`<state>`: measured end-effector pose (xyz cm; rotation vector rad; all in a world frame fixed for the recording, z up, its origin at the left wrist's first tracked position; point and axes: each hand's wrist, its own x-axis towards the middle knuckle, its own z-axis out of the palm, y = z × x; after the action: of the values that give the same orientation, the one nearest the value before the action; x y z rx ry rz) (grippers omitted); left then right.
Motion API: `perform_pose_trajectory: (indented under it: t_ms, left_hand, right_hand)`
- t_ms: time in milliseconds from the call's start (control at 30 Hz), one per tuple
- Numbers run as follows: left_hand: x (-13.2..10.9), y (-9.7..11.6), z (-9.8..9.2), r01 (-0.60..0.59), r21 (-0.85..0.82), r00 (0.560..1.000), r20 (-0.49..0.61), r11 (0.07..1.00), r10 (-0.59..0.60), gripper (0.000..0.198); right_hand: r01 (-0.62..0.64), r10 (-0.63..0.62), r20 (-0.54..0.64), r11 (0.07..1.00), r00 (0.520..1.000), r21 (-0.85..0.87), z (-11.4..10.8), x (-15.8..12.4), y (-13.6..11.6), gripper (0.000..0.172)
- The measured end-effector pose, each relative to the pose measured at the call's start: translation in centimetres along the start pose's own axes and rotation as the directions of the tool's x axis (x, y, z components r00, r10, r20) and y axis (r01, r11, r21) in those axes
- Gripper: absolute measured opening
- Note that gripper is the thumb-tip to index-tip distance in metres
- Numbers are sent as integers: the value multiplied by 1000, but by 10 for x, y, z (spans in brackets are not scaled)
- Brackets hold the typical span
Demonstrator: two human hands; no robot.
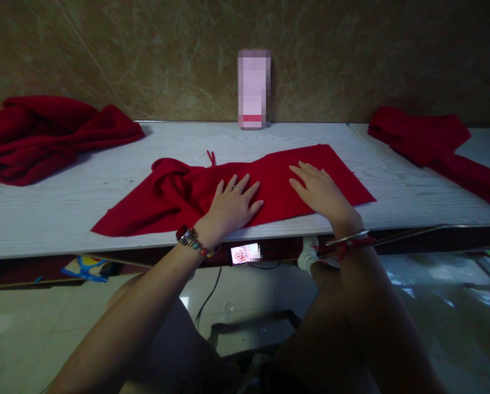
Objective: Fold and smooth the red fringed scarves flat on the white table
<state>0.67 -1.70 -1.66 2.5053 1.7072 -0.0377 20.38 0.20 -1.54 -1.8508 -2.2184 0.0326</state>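
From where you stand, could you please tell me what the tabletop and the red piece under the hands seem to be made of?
The tabletop looks like pale wood-grain board, perhaps laminate, judging by its fine streaks. The red piece seems to be matte fabric, given its soft folds; knitted or woven is unclear.

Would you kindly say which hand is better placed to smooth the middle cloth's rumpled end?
Probably the left hand: it lies nearer the rumpled folds; the right hand rests on flatter cloth.
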Motion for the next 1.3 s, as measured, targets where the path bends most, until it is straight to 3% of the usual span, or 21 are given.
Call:
perform_pose_trajectory:
  t_ms: [133, 233, 367, 467, 567, 667, 800, 933, 1033, 1100, 1200, 1300]
  left_hand:
    - [-2, -4, -2, 47, 7, 999, -3, 999, -46, 54]
    - [-5, -8, -6, 76, 40, 996, -49, 996, -74, 54]
    - [-10, -17, -14, 126, 83, 985, -127, 989, -115, 54]
    - [-10, -23, -15, 171, 95, 980, -118, 981, -160, 54]
    - [-8, -26, -10, 179, 99, 984, -45, 979, -175, 53]
    - [-7, -27, -7, 165, 93, 986, -13, 982, -165, 54]
    - [-6, -25, -7, 167, 74, 986, -13, 983, -166, 54]
    - [-6, -22, -4, 150, 47, 986, -82, 988, -146, 54]
    - [-6, -20, -1, 134, 26, 981, -147, 991, -129, 53]
    - [-6, -20, 0, 131, 13, 978, -166, 991, -127, 52]
    - [-5, -16, 1, 118, 8, 974, -194, 993, -114, 50]
    - [-1, -9, 3, 51, 5, 973, -224, 999, -48, 50]
  right_hand:
    - [-96, 95, -47, 995, 994, -14, -7, 0, 27, 46]
    - [-136, 134, -102, 991, 986, -14, -12, -2, 33, 47]
    - [22, -15, -151, 999, 988, 45, -8, -7, 6, 49]
    - [203, -200, -54, 979, 978, 36, 1, -10, -20, 47]
    - [202, -202, 33, 979, 979, -16, 5, -11, -29, 45]
    - [105, -103, 49, 994, 993, -26, 1, -9, -14, 46]
    - [-65, 66, 48, 998, 997, -27, -6, -6, 27, 50]
    - [-130, 130, -11, 992, 991, -6, -6, -6, 67, 53]
    - [-172, 171, -72, 985, 983, -7, -8, -9, 77, 52]
    - [-174, 169, -131, 984, 977, -32, -11, -8, 72, 50]
    - [-54, 48, -185, 998, 982, -26, -15, 0, 52, 49]
    - [78, -75, -121, 997, 990, 16, -12, 16, 31, 48]
